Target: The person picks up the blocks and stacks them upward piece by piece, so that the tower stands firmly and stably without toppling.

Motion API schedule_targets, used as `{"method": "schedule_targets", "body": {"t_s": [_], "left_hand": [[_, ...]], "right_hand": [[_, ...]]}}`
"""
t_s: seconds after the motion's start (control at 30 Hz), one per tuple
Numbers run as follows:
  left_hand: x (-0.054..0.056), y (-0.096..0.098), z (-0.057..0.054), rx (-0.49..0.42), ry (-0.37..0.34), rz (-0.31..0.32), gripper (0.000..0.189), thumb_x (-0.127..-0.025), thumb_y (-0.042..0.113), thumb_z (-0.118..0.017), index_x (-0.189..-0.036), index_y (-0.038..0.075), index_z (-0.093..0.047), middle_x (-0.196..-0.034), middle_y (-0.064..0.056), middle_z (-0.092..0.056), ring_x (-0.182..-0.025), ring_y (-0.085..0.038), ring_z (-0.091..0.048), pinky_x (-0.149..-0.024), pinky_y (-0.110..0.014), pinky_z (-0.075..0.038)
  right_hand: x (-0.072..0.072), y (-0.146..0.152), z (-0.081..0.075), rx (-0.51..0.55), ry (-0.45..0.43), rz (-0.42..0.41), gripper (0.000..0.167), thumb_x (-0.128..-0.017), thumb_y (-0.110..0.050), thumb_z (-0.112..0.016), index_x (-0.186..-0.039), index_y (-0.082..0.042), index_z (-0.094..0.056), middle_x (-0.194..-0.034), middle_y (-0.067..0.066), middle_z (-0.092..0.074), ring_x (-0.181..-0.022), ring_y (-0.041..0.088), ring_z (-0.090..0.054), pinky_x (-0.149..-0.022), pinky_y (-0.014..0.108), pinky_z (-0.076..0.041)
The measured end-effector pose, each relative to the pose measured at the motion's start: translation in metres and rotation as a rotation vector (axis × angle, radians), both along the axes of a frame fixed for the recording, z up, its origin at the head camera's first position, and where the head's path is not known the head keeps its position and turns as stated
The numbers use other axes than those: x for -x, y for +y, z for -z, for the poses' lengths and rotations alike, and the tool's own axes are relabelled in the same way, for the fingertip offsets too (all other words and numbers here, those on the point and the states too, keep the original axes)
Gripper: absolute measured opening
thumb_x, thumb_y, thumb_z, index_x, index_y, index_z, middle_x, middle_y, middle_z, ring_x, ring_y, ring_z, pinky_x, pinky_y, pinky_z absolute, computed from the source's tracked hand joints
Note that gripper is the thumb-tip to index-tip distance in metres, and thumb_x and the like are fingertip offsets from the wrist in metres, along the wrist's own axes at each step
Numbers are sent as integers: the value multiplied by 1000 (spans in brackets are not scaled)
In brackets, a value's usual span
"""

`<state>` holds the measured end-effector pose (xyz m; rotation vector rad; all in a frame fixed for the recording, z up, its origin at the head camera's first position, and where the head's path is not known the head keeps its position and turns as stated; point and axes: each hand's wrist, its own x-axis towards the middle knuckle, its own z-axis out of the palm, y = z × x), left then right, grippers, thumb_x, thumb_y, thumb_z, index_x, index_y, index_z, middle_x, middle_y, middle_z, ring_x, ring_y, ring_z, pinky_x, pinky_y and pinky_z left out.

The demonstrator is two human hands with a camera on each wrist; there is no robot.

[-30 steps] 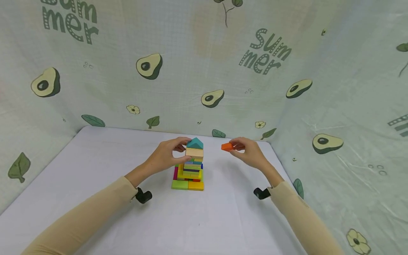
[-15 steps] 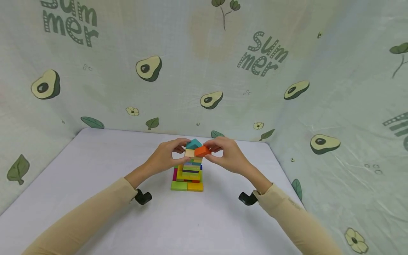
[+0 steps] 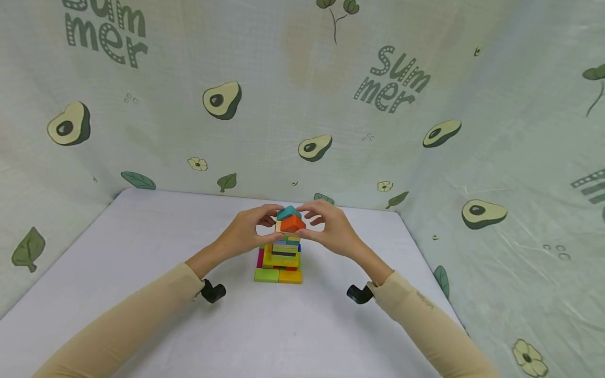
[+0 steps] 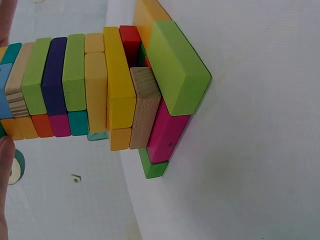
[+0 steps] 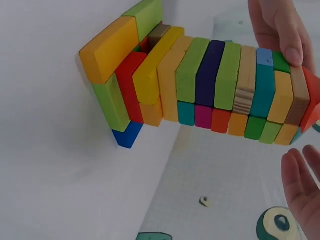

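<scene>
A tower of colourful wooden blocks stands on the table. My left hand grips its top from the left, thumb at the pale wooden block and fingers by the teal triangular block. In front of the teal piece sits an orange triangular block. My right hand pinches it from the right, thumb at its lower corner. In the right wrist view some right-hand fingers hang apart from the tower. Only fingertips of my left hand show in the left wrist view.
Wide base blocks in light green, yellow and magenta lie under the narrower tower. The white table meets a patterned cloth backdrop behind and at the sides.
My right hand has carried the orange triangular block leftward to the tower top, in front of the teal one. The left hand has stayed at the tower.
</scene>
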<state>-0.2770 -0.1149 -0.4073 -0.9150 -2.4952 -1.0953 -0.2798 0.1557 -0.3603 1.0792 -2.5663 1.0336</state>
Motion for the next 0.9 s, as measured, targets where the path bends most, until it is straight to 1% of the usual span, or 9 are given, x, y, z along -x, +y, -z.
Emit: {"method": "schedule_targets", "body": {"t_s": [0.1,0.17,0.23,0.3,0.53,0.77,0.9], "left_hand": [[0,0,-1,7,-9,-11,74,-90,29,-89,-153,11,-55,-128,-7,-72,-108,-21,-73,-97,-36,-61],[0,0,-1,12,-16,-18,76,-89,29,-89,-155,11,-54,-128,-8,-72,-108,-20,-72,-97,-36,-61],[0,0,-1,11,-25,-20,76,-89,30,-89,-155,10,-54,-129,-7,-72,-109,-20,-72,-97,-36,-61],[0,-1,-1,9,-32,-12,75,-90,29,-89,-154,9,-55,-130,-7,-72,-109,-20,-72,-97,-37,-61],[0,-2,2,6,-67,15,69,-92,35,-86,-150,10,-59,-137,-5,-69,-113,-19,-71,-99,-35,-60],[2,-2,1,-13,-68,14,64,-93,36,-84,-147,11,-61,-138,-3,-69,-113,-18,-71,-100,-36,-60],[3,-2,1,-12,-69,19,63,-94,35,-84,-147,10,-61,-138,-4,-69,-113,-21,-72,-100,-36,-60]], "right_hand": [[4,2,1,-2,-73,-14,59,-93,-26,-85,-146,-15,-62,-139,6,-64,-121,29,-67,-99,39,-60],[7,3,3,-1,-117,-32,61,-95,-27,-83,-150,-14,-59,-144,5,-63,-126,32,-66,-103,42,-59],[9,4,4,2,-148,-48,61,-96,-27,-81,-151,-14,-58,-146,5,-62,-127,34,-65,-105,44,-58],[11,4,5,8,-164,-64,61,-97,-26,-80,-152,-14,-58,-146,5,-63,-127,33,-65,-105,45,-57],[15,5,13,16,-160,-88,58,-97,-25,-80,-151,-13,-60,-140,5,-66,-122,29,-67,-103,49,-58],[14,2,11,31,-162,-81,57,-96,-24,-81,-148,-13,-62,-139,5,-66,-119,32,-67,-103,52,-58],[12,-1,10,43,-161,-69,55,-96,-24,-81,-147,-11,-62,-137,6,-67,-117,32,-68,-103,53,-58]]}}
